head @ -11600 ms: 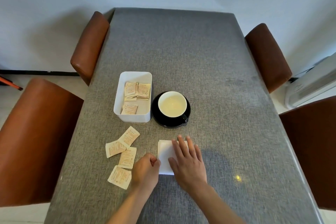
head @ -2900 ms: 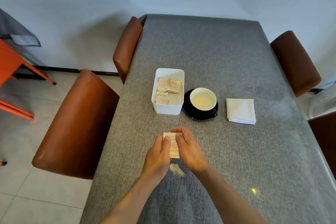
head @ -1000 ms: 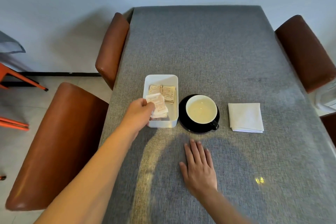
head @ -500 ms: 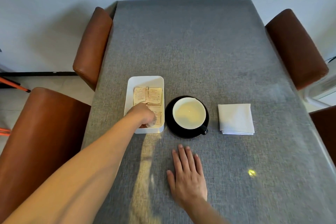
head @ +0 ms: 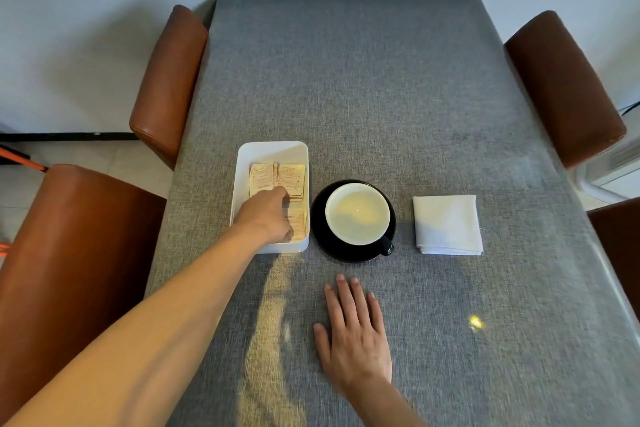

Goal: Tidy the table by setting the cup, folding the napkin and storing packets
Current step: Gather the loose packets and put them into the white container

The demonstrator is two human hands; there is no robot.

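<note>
My left hand [head: 265, 217] reaches into the white box [head: 242, 184] at the table's left, fingertips down on the tan packets [head: 291, 177] lying inside; its palm hides part of the near packets. One packet [head: 298, 224] shows beside the hand in the box's near right corner. The white cup [head: 357, 213] sits on its black saucer [head: 320, 236] just right of the box. A folded white napkin [head: 447, 224] lies right of the saucer. My right hand [head: 353, 333] rests flat on the grey tablecloth in front of the cup.
The grey table [head: 363, 87] stretches away behind the items. Brown chairs stand at the far left [head: 169, 80], near left [head: 69, 253] and far right [head: 561, 83]. A white appliance [head: 609, 170] is past the right edge.
My left hand carried the gathered packets into the white box, lowered them and has slid further in onto the far stack. The right hand stays flat on the table. The view shifted slightly.
</note>
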